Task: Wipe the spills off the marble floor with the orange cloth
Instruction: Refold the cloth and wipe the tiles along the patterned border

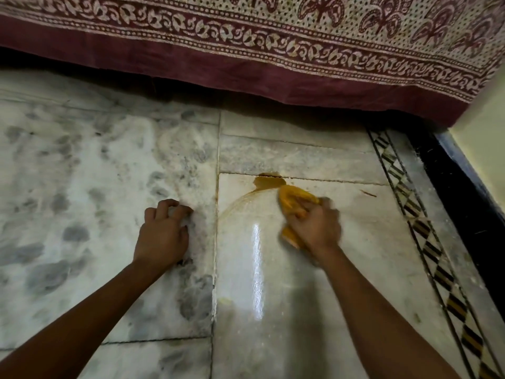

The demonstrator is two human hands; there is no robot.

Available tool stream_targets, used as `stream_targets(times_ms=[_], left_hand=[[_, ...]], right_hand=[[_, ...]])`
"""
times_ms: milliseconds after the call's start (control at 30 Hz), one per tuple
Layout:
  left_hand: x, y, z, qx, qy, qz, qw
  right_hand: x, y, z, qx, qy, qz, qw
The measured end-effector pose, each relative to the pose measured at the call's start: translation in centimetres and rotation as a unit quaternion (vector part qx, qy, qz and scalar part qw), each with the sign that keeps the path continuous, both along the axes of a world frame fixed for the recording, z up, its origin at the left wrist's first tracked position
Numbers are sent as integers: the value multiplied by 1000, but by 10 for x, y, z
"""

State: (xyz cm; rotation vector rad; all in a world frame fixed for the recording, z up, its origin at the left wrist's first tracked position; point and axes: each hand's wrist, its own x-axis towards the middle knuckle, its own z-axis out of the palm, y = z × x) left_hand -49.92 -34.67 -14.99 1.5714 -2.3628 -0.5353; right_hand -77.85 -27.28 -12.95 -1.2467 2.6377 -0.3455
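My right hand (314,225) presses the orange cloth (293,199) onto the marble floor (273,296); the hand is blurred. The cloth pokes out ahead of my fingers and below my palm. Just beyond the cloth lies a brown-orange spill (269,182) at a tile joint, with a thin curved smear (240,202) running left and down from it. A small pale yellow spot (225,300) sits nearer to me by the vertical joint. My left hand (164,233) rests on the floor with curled fingers, holding nothing, left of the joint.
A patterned maroon and cream bedspread (273,50) hangs down at the far side, with dark space under it. A black-and-tan diamond inlay strip (426,236) and a black skirting (464,203) run along the right, by a pale wall (486,138). A small brown streak (367,192) lies right of the cloth.
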Motion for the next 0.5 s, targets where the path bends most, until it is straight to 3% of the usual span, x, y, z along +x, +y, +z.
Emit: stream_targets(times_ms=[133,300,400,500], left_hand=[[0,-4,-3,9,16,7,1000],[4,-7,-1,21,93,62,993],[5,-4,-5,16,112,61,992],[2,-4,-7,2,113,53,992]], right_hand=[[92,-39,0,13,-28,136,990],[126,61,-5,-27,-60,314,947],[72,114,-10,-42,-37,231,971],[18,84,-4,-2,-33,96,995]])
